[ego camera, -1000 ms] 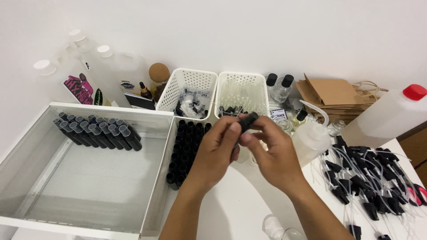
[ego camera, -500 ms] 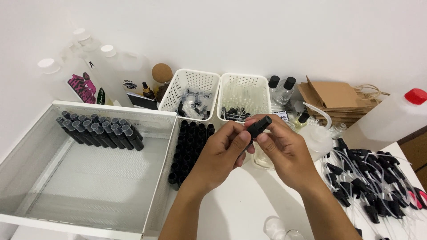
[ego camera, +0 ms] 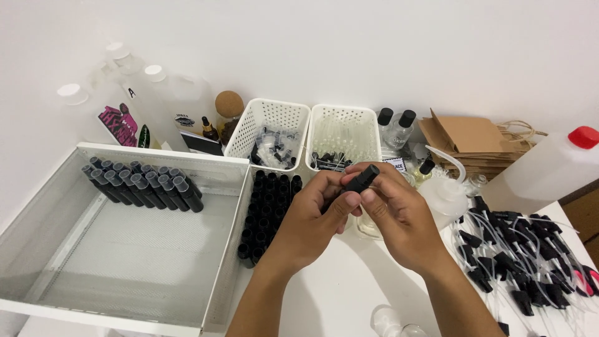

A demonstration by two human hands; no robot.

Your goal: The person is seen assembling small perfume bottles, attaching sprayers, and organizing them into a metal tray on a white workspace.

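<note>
While both hands meet just in front of the white baskets (ego camera: 342,128), the left hand (ego camera: 315,219) and right hand (ego camera: 399,212) pinch a small black spray bottle (ego camera: 360,178) — light, rigid, probably slick — best gripped around its barrel.

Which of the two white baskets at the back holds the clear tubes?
The right-hand white basket, behind the hands: it holds pale clear tubes. The left white basket beside it holds small black-and-clear parts instead.
</note>
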